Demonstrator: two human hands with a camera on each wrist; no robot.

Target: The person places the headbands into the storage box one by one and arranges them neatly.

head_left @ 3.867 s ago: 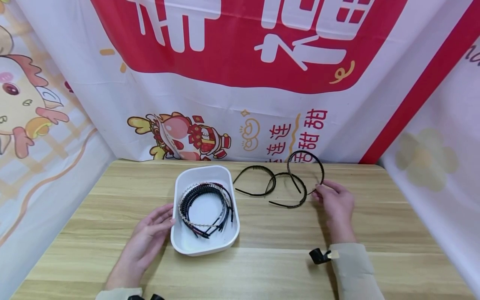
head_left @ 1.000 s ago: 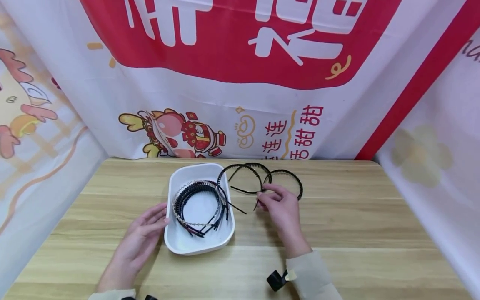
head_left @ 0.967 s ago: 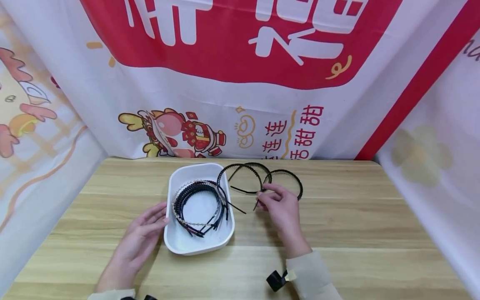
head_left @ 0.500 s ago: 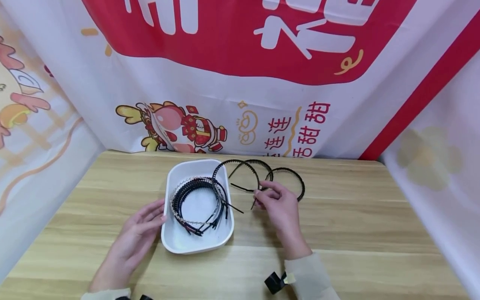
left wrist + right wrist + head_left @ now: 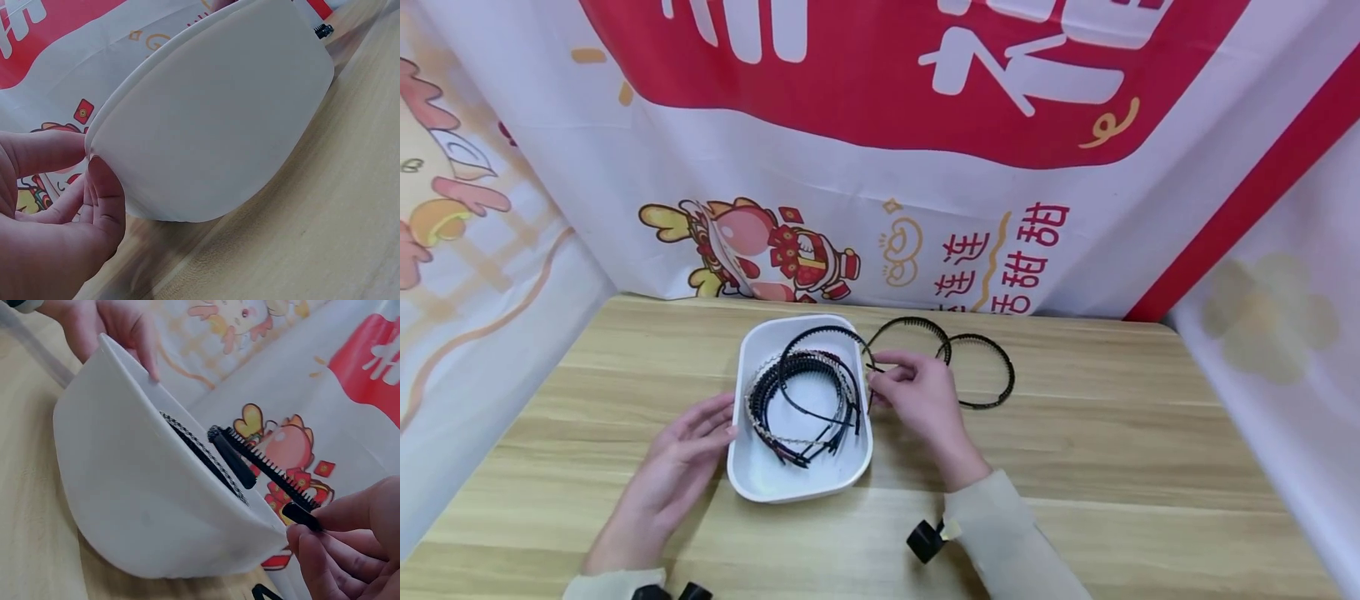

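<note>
A white plastic box (image 5: pixel 790 492) holds several headbands (image 5: pixel 760 404), mostly black and toothed, with some pale beaded or braided ones. My left hand (image 5: pixel 688 454) grips the box's left rim between thumb and fingers; the left wrist view shows the fingers (image 5: pixel 107 200) against its outer wall. At the box's right side, my right hand (image 5: pixel 917 392) pinches one end of a black toothed headband (image 5: pixel 820 328). This headband's arc hangs over the stacked ones, and its teeth show clearly in the right wrist view. From there, only part of the stack is visible above the rim.
Two more black headbands lie on the wooden table (image 5: pixel 1112 433) behind my right hand: one headband (image 5: pixel 917 320) near the box and one headband (image 5: pixel 1011 379) farther right. A printed white and red cloth (image 5: pixel 850 183) hangs along the table's back edge.
My right hand has carried the held headband leftward, from the right of the table to above the box. My left hand stays at the box's rim. The view has shifted slightly.
</note>
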